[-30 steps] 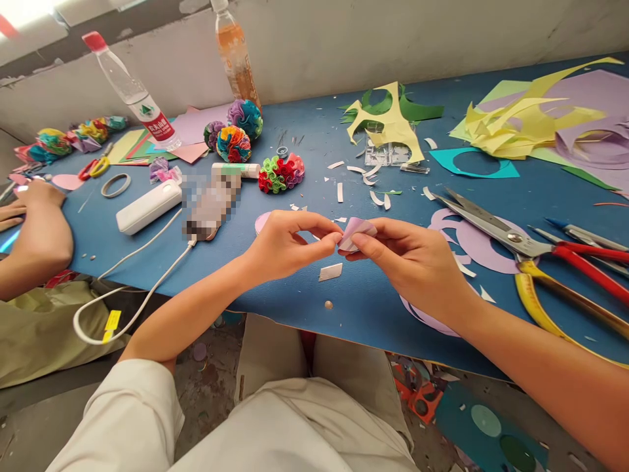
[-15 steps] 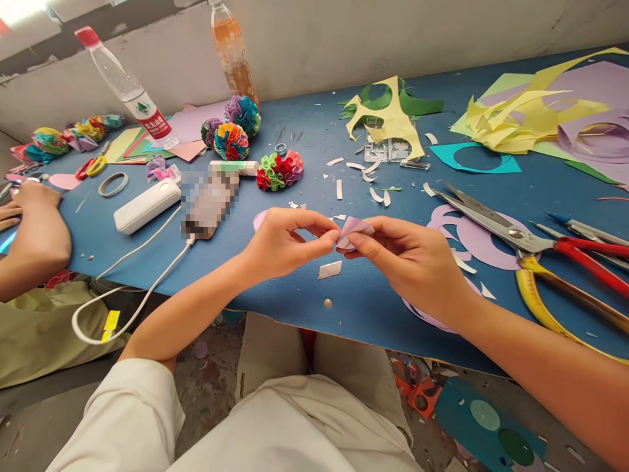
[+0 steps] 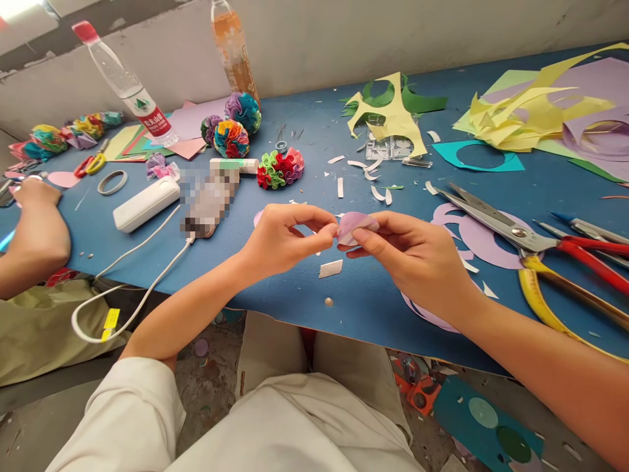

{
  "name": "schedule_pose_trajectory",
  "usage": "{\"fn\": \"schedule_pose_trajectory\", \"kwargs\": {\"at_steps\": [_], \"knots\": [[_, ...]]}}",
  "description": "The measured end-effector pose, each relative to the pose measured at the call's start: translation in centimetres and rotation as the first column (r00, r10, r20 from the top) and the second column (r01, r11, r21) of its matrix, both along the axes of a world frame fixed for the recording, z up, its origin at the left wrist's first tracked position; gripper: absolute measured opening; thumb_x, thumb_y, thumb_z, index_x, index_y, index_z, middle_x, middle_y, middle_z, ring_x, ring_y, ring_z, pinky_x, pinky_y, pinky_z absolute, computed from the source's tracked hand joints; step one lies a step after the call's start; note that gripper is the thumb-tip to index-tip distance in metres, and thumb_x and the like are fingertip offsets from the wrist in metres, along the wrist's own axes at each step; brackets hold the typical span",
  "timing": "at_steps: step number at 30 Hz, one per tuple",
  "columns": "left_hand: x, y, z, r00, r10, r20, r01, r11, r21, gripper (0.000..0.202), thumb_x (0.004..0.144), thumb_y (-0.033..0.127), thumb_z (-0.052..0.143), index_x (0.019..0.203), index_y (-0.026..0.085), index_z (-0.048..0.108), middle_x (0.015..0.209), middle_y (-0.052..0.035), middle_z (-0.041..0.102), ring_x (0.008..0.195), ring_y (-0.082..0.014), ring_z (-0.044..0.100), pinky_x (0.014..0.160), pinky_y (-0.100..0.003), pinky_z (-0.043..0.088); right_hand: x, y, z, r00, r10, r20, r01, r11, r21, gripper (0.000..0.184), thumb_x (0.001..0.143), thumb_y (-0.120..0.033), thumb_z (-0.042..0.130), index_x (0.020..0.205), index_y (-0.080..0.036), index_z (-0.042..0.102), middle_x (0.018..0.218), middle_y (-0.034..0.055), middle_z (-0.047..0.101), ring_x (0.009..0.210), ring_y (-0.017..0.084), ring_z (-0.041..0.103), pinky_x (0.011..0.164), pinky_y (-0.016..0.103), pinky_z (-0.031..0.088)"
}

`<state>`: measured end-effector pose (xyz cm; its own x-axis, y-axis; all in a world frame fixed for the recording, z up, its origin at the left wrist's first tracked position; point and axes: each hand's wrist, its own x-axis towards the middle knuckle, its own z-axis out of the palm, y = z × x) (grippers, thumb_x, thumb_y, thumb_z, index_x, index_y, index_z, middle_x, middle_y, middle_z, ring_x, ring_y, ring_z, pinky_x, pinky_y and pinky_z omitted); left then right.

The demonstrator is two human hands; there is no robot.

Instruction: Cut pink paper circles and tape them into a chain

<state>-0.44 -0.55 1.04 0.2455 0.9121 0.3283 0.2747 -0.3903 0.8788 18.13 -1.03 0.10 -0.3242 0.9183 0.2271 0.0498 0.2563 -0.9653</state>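
Note:
A lilac paper disc (image 3: pixel 352 223) with pale strips across it is held above the front part of the table. My right hand (image 3: pixel 422 255) pinches its right side between thumb and fingers. At the disc's left edge my left hand (image 3: pixel 289 239) is closed, thumb against forefinger; the fingertips hide exactly what is between them. Below the hands lies a small white strip (image 3: pixel 331 269). To the right, large scissors (image 3: pixel 518 235) with red and yellow handles rest over lilac paper rings (image 3: pixel 479 242).
White scraps (image 3: pixel 341 188) and yellow paper offcuts (image 3: pixel 386 118) lie beyond my hands. Paper flower balls (image 3: pixel 280 170), a glue stick (image 3: pixel 246 166), a white power bank (image 3: pixel 146 204) with a cable, and bottles (image 3: pixel 147 115) stand left. Another person's arm (image 3: pixel 39 229) rests at far left.
The lilac disc has turned between my fingers and shows more of its rounded face. Both hands stay in nearly the same place. The view has shifted slightly.

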Motion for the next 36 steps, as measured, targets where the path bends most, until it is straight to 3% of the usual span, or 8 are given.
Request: {"fn": "schedule_pose_trajectory", "kwargs": {"at_steps": [9, 14, 18, 21, 24, 28, 32, 36], "knots": [[-0.48, 0.34, 0.43, 0.991, 0.128, -0.037, -0.127, 0.991, 0.041, 0.015, 0.081, 0.022, 0.057, 0.068, 0.015, 0.06, 0.062, 0.0017, 0.059, 0.056, -0.0079, 0.054, 0.045, -0.016, 0.04, -0.03, 0.32, 0.23, 0.998, -0.056, -0.037, 0.052, 0.993, -0.111, 0.021, 0.08, -0.042, 0.071, 0.081, -0.021, 0.071, 0.075, -0.0012, 0.071, 0.067, 0.012, 0.068, 0.065, 0.024, 0.061], [-0.84, 0.54, 0.25, 0.976, 0.038, -0.216, -0.027, 0.998, 0.053, 0.03, 0.087, 0.03, 0.055, 0.061, 0.016, 0.054, 0.056, 0.0032, 0.053, 0.053, -0.0061, 0.044, 0.048, -0.018, 0.036, -0.01, 0.47, 0.33, 0.997, -0.065, -0.03, 0.061, 0.99, -0.129, 0.025, 0.076, -0.045, 0.073, 0.083, -0.021, 0.072, 0.076, -0.0004, 0.071, 0.065, 0.013, 0.068, 0.066, 0.027, 0.061], [-0.95, 0.68, -0.02, 0.984, -0.001, -0.176, 0.001, 1.0, 0.0, 0.017, 0.089, 0.025, 0.052, 0.09, 0.017, 0.066, 0.08, -0.0012, 0.068, 0.07, -0.0091, 0.06, 0.059, -0.017, 0.047, 0.02, 0.58, 0.31, 0.996, -0.085, -0.015, 0.082, 0.987, -0.139, 0.033, 0.073, -0.045, 0.076, 0.094, -0.021, 0.069, 0.073, -0.0004, 0.072, 0.059, 0.015, 0.067, 0.062, 0.029, 0.06], [-0.98, 0.73, -0.05, 0.992, 0.045, -0.121, -0.043, 0.999, 0.017, 0.025, 0.084, 0.013, 0.052, 0.105, 0.018, 0.065, 0.093, -0.0026, 0.07, 0.085, -0.0107, 0.066, 0.071, -0.018, 0.051, 0.03, 0.58, 0.14, 0.996, -0.092, 0.0, 0.091, 0.986, -0.136, 0.037, 0.073, -0.044, 0.076, 0.098, -0.02, 0.064, 0.069, -0.0012, 0.071, 0.057, 0.015, 0.066, 0.059, 0.029, 0.059], [-0.94, 0.74, 0.05, 0.995, 0.053, -0.088, -0.056, 0.998, -0.03, 0.016, 0.086, 0.021, 0.056, 0.097, 0.016, 0.067, 0.087, -0.0025, 0.07, 0.082, -0.0111, 0.066, 0.071, -0.019, 0.051, 0.06, 0.43, -0.01, 0.995, -0.083, 0.046, 0.087, 0.993, -0.08, 0.03, 0.077, -0.042, 0.072, 0.097, -0.021, 0.064, 0.07, -0.0014, 0.07, 0.057, 0.014, 0.065, 0.058, 0.027, 0.057], [-0.82, 0.66, 0.2, 0.999, -0.012, -0.029, 0.009, 0.994, -0.109, 0.022, 0.086, 0.036, 0.061, 0.081, 0.015, 0.066, 0.072, -0.0009, 0.066, 0.069, -0.0096, 0.061, 0.063, -0.02, 0.049, 0.18, 0.23, -0.03, 0.99, -0.084, 0.116, 0.083, 0.996, 0.007, 0.022, 0.084, -0.039, 0.066, 0.098, -0.023, 0.068, 0.074, -0.0014, 0.069, 0.058, 0.011, 0.062, 0.057, 0.025, 0.054], [-0.84, 0.67, 0.28, 0.997, 0.058, -0.048, -0.064, 0.991, -0.118, 0.024, 0.077, 0.028, 0.07, 0.063, 0.015, 0.056, 0.062, 0.0019, 0.06, 0.058, -0.0071, 0.053, 0.054, -0.019, 0.044, 0.32, 0.27, -0.01, 0.977, -0.129, 0.17, 0.124, 0.992, 0.038, 0.023, 0.086, -0.039, 0.064, 0.101, -0.022, 0.069, 0.076, -0.001, 0.067, 0.058, 0.01, 0.059, 0.057, 0.024, 0.052], [-0.98, 0.85, 0.19, 0.999, 0.035, -0.005, -0.035, 0.986, -0.164, 0.015, 0.072, 0.023, 0.072, 0.08, 0.017, 0.061, 0.07, 0.0013, 0.066, 0.064, -0.0102, 0.062, 0.059, -0.021, 0.051, 0.39, 0.34, -0.01, 0.974, -0.14, 0.179, 0.134, 0.99, 0.045, 0.023, 0.086, -0.038, 0.063, 0.101, -0.023, 0.069, 0.076, -0.001, 0.067, 0.057, 0.01, 0.058, 0.056, 0.024, 0.051]]}}
